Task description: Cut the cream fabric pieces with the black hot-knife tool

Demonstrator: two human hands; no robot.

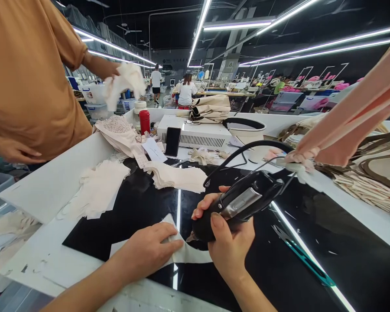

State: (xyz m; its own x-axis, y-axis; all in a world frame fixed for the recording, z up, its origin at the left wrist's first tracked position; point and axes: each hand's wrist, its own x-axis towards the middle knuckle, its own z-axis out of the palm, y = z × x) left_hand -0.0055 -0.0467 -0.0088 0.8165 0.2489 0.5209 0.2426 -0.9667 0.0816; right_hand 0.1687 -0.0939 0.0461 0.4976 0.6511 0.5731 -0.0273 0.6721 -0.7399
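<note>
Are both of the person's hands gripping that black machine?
No, only the right hand grips the black machine; the left hand rests on a pale piece.

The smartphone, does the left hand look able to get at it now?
Probably yes, with a stretch: the left hand only presses on the pale cloth, and the low stack of cut pieces between looks easy to pass over to the smartphone.

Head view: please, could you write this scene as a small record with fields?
Left hand: rests on a pale fabric piece
Right hand: holds a black corded tool
Surface: glossy black sheet
Farther back: fabric stack, phone, red container
Right side: teal tool, lying flat
Co-worker: at left, holding light cloth
</note>
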